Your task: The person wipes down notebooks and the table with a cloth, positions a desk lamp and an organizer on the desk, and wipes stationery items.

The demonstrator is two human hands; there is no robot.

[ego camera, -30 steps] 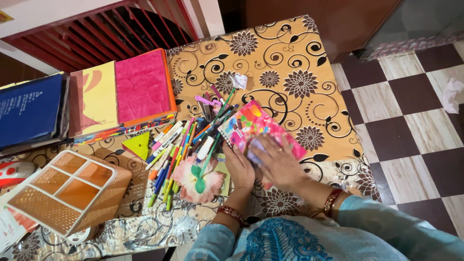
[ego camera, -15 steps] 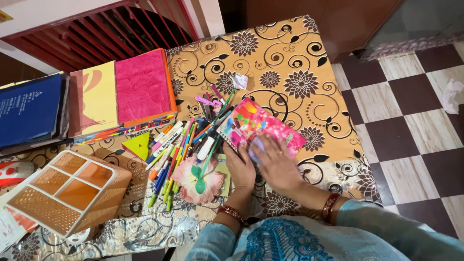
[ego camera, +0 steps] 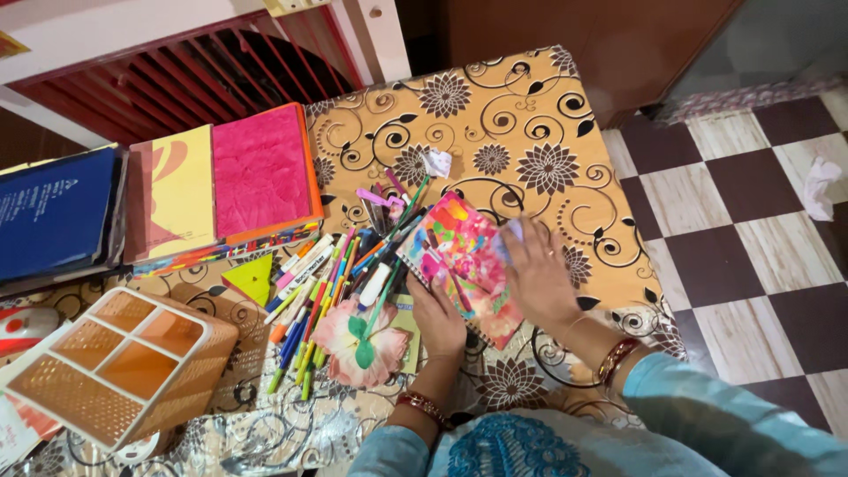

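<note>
Beside the pile of pens (ego camera: 340, 274), steadied colourful spiral notebook (ego camera: 464, 261) with flat left hand (ego camera: 437, 322); right hand (ego camera: 539, 274) pressing pale cloth (ego camera: 512, 231) on it.

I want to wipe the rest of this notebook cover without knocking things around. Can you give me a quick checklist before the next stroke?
1. Left hand steadies the colourful spiral notebook: ok.
2. Right hand on the notebook's right side, pale cloth under the fingertips: ok.
3. Notebook flat on the table: cannot tell.
4. Pens and markers off the notebook: not ok, they crowd its left edge.
5. Table beyond the right hand free: ok.
</note>
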